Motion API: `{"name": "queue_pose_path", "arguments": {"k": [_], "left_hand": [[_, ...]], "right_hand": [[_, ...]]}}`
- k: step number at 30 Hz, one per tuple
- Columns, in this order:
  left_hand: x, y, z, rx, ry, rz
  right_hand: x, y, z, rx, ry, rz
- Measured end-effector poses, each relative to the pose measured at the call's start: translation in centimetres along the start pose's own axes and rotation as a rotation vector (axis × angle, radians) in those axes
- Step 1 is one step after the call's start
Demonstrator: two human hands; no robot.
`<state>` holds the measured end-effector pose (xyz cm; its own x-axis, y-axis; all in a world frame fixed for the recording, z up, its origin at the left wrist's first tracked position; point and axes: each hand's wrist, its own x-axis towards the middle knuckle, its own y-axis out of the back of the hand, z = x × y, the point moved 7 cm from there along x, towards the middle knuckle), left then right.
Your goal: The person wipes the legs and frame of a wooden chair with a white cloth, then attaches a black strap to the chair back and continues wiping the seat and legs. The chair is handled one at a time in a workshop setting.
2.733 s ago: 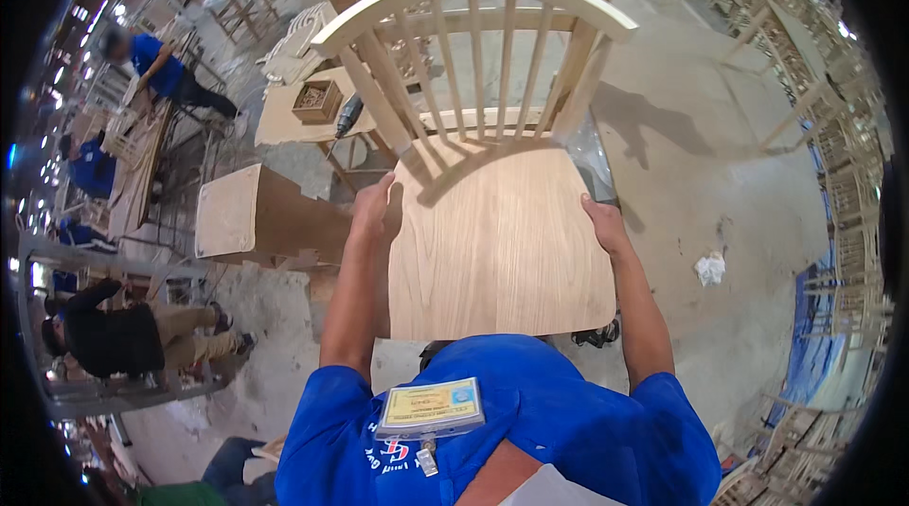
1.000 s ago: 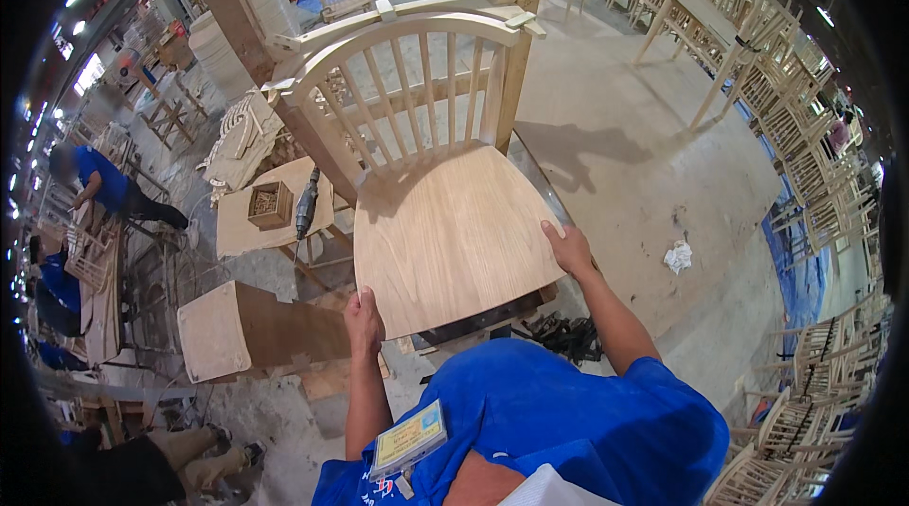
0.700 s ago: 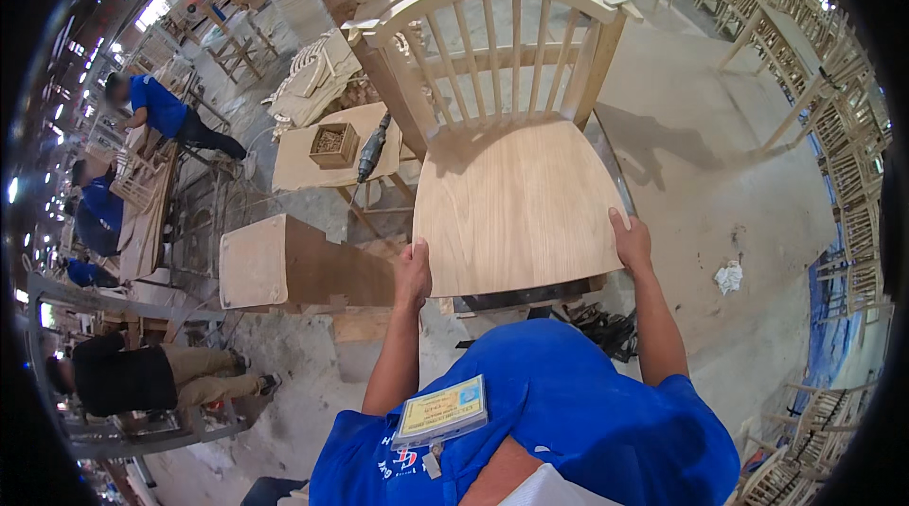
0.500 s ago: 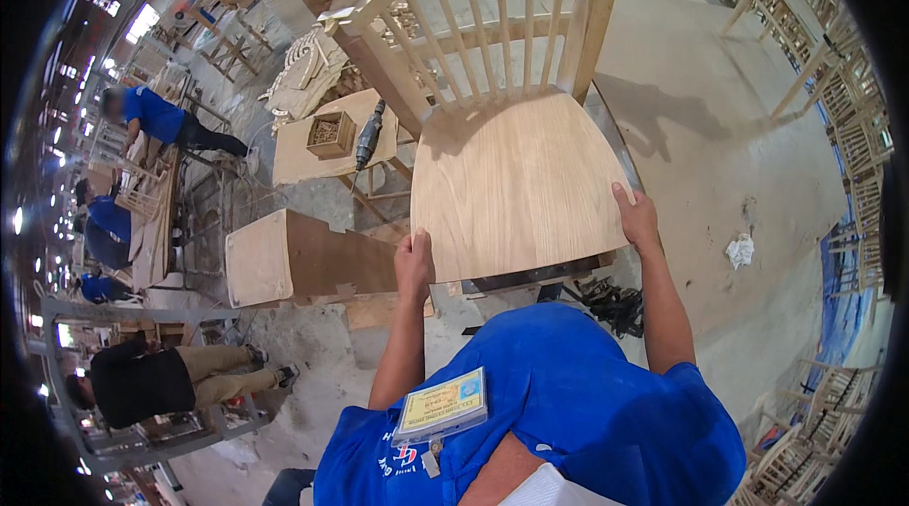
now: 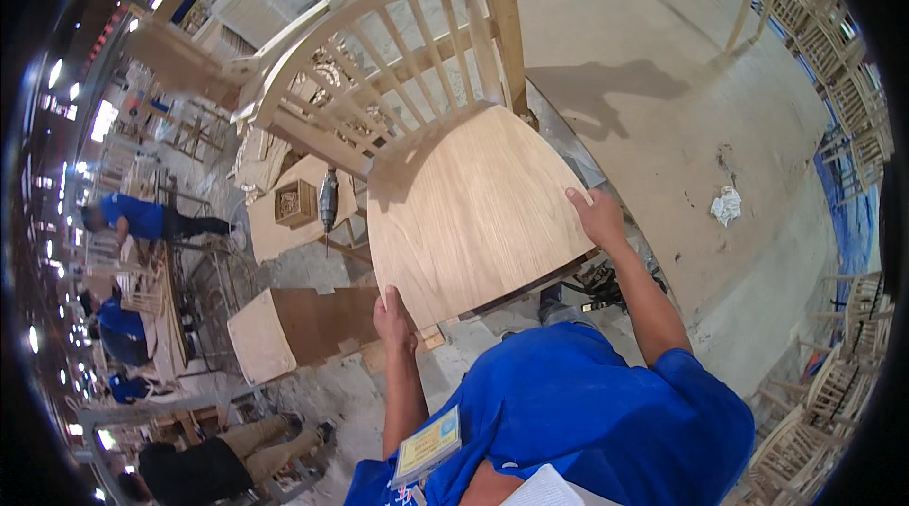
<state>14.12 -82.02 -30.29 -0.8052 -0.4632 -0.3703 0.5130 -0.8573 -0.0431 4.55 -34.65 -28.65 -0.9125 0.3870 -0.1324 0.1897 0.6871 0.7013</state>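
Observation:
A pale wooden chair seat lies in front of me, joined at its far edge to a curved backrest with several thin spindles. My left hand grips the seat's near left corner, thumb on top. At the right edge my right hand grips the seat the same way, its thumb on the upper face. The fingers of both hands are hidden under the seat. Wooden posts and a crossbar stand around the backrest.
Left of the chair, a small board-topped stand holds a power drill and a wooden box of small pieces. Nearer stands a brown box-shaped block. Co-workers are at benches far left. Stacked chairs line the right; crumpled white paper lies on the floor.
The chair and both hands now appear further left and tilted in the picture, as the whole view has turned. Both hands keep their hold on the seat.

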Motion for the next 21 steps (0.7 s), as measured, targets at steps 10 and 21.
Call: {"name": "queue_pose_path", "arguments": {"k": [10, 21], "left_hand": [[0.2, -0.5, 0.1, 0.068, -0.025, -0.005], [0.2, 0.7, 0.3, 0.567, -0.022, 0.236]], "right_hand": [[0.6, -1.0, 1.0, 0.044, -0.047, -0.089], [0.5, -1.2, -0.5, 0.302, -0.076, -0.344]]}}
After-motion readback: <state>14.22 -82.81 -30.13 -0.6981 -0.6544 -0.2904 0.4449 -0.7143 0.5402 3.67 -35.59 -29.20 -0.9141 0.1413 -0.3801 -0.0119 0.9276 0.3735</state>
